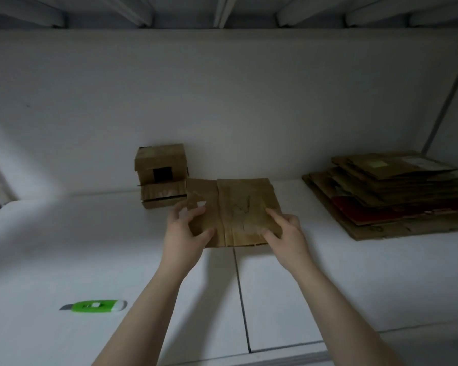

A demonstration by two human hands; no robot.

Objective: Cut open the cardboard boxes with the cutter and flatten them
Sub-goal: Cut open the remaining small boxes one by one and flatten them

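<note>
A flattened brown cardboard box (238, 207) lies on the white table (328, 273) in the middle. My left hand (181, 233) grips its left edge, thumb on top and fingers over the left flap. My right hand (288, 233) holds its right edge, with thumb and forefinger lying on the upper face. Two small unopened cardboard boxes (160, 165) stand stacked against the wall, just left of the flat piece. The green cutter (98, 306) lies on the table at the near left, blade end pointing left, away from both hands.
A stack of several flattened cardboard sheets (386, 191) sits at the back right of the table. A white wall (222, 101) closes off the back. A seam (241, 294) runs across the table between my forearms.
</note>
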